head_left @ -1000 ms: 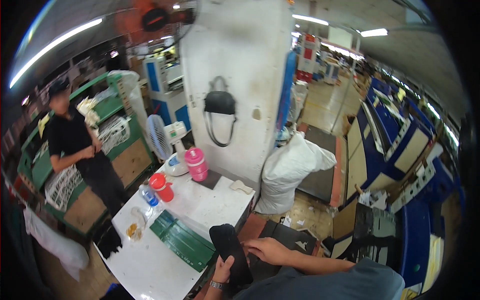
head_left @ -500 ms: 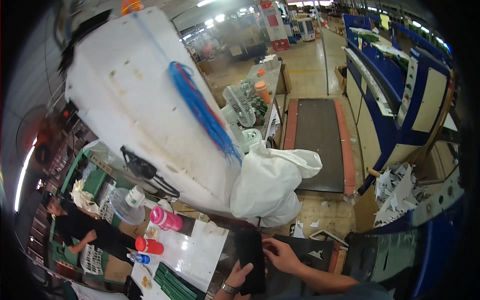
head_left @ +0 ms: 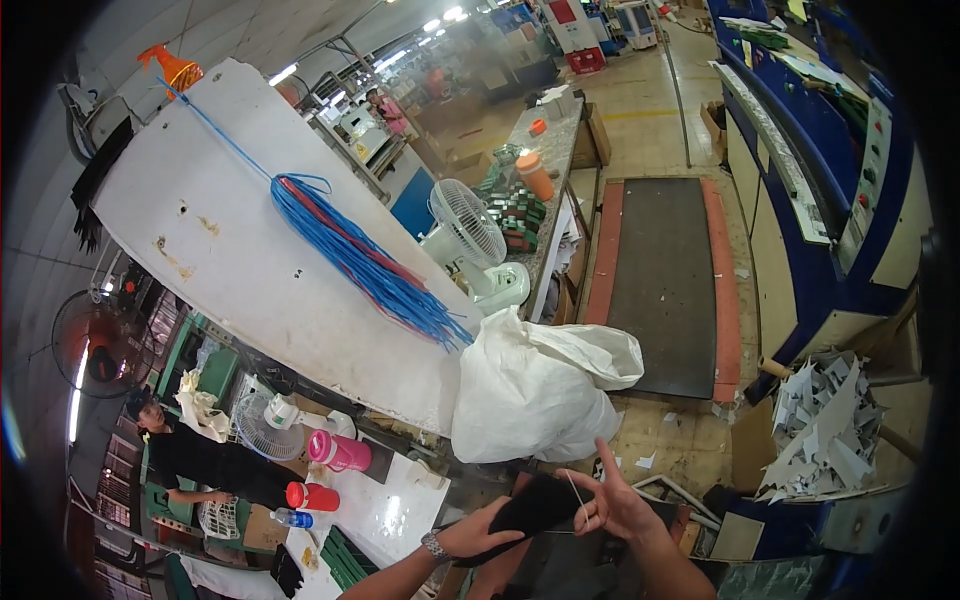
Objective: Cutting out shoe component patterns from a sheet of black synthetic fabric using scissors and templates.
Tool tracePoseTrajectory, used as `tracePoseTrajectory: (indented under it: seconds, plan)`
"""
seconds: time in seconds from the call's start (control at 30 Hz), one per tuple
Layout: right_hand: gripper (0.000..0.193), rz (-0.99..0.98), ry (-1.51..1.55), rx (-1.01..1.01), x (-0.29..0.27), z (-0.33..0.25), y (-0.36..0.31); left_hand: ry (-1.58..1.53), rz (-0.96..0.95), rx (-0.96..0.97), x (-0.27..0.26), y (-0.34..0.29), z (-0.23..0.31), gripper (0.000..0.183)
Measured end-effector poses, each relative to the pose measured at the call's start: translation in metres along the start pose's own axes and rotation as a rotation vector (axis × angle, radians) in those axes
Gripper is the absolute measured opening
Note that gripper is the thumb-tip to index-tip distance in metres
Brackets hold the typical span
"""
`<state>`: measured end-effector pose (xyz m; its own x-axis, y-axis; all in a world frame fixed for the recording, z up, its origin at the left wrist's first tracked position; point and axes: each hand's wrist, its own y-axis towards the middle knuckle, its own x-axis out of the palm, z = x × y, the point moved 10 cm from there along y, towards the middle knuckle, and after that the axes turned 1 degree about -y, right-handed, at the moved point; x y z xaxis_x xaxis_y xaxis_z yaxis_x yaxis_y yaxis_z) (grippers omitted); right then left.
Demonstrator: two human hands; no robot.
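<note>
A limp black bundle [head_left: 538,508], perhaps cloth or strips, lies across my lap area at the lower middle. My left hand [head_left: 478,530], with a metal watch on the wrist, is closed around its near part. At the bundle's far right end is my right hand [head_left: 622,505]. Its index finger points up while the other fingers curl near the bundle. A thin white band or string [head_left: 577,492] runs from those fingers over the black end; I cannot tell whether it loops fully round.
A full white sack [head_left: 530,385] stands just ahead. On the left, a white table [head_left: 405,500] carries a pink jug [head_left: 338,450], a red jar [head_left: 312,496] and green strips [head_left: 345,560]. A person in black [head_left: 205,455] stands beyond. Paper scraps [head_left: 825,425] fill a box at right.
The black bundle has gone from upright to tilted. My right hand has moved right and raised its index finger, and a white band now shows. The view has shifted.
</note>
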<state>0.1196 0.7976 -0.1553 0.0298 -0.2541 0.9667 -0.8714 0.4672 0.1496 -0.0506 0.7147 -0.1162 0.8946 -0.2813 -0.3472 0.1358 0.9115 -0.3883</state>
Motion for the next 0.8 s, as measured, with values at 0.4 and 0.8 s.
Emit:
tracePoseTrajectory:
  seconds: [0.4,0.8]
  plan:
    - [0.108,-0.421,-1.605,0.031,0.126,0.043,0.044,0.288,-0.102,-0.037,0.011,0.017,-0.029,0.061]
    - [0.084,-0.209,-1.788,-0.050,0.081,0.032,0.000,-0.131,-0.038,-0.039,0.001,-0.003,-0.024,0.059]
